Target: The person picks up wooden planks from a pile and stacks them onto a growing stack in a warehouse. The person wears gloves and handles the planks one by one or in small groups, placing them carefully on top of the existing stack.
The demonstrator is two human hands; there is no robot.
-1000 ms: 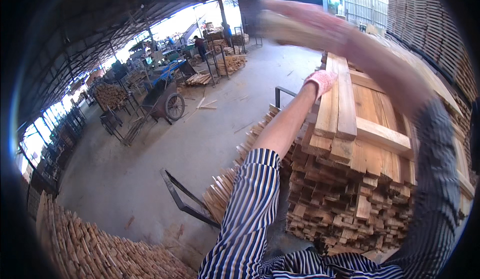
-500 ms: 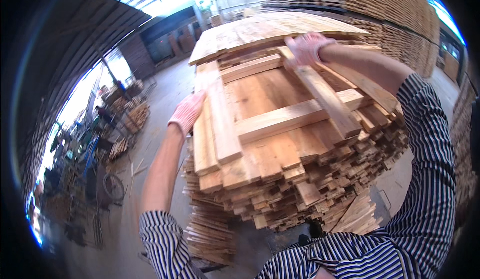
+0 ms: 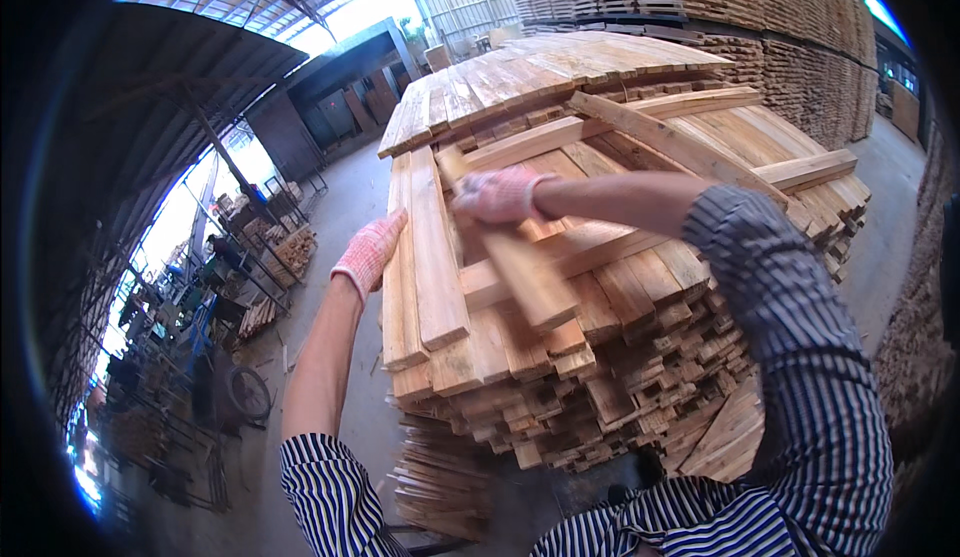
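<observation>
My right hand (image 3: 500, 197), in a pink-and-white knit glove, is closed around a wooden plank (image 3: 535, 282) held at a slant above the stack; both are blurred. My left hand (image 3: 372, 252), gloved alike, lies against the outer side of the leftmost plank (image 3: 402, 287), fingers stretched along its edge and partly hidden. A second plank (image 3: 437, 267) lies beside that one. Beneath the held plank, a crosspiece (image 3: 610, 249) spans the board layer, and another crosspiece (image 3: 535, 140) lies farther back. A loose plank (image 3: 675, 145) rests diagonally on the right.
Stepped, uneven board ends (image 3: 600, 382) face me at the stack's near side. A raised layer of boards (image 3: 540, 67) covers its far part. Tall lumber piles (image 3: 690, 7) stand behind on the right. To the left are a concrete floor (image 3: 345, 172), a wheel (image 3: 249, 394) and cluttered equipment.
My right hand has moved left across the stack with a plank. The diagonal plank and right-hand boards show more fully. My left hand stays at the left edge.
</observation>
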